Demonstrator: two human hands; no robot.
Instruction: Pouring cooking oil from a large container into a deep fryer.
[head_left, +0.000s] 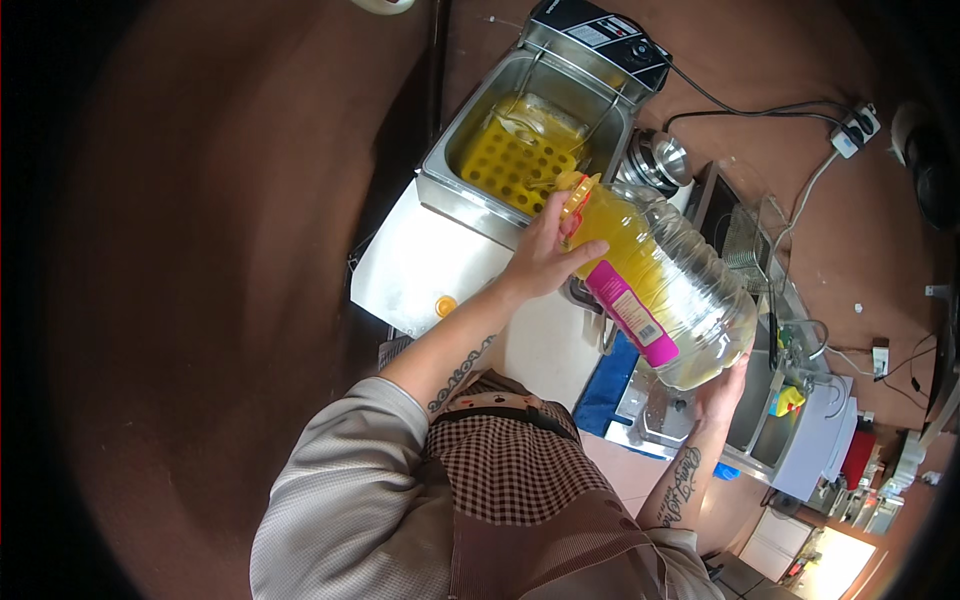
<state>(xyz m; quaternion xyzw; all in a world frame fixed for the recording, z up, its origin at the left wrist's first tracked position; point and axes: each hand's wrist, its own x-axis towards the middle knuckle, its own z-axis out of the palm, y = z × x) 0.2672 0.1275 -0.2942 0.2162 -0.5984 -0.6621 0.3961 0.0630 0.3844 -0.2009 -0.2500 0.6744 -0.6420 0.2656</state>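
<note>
A large clear plastic oil jug (660, 277) with a pink label is held tilted, its neck lower left end over an electric countertop deep fryer (442, 176). My left hand (544, 255) grips the jug by its neck and handle area. The jug's base rests against my right hand (721, 390), whose fingers are partly hidden behind it. Yellow oil shows at the neck end, and a thin stream seems to leave the mouth. Inside the tank, yellow oil covers a perforated plate (510, 169). A yellow cap (445, 306) lies on the white countertop (405, 277).
The fryer's black control box (604, 37) has a cable running to a power strip (856, 131). Steel bowls (660, 161) stand beside the fryer. Further right are a wire fry basket (746, 240), a sink (772, 442) and a yellow bottle (787, 401). A blue cloth (606, 386) lies near the counter.
</note>
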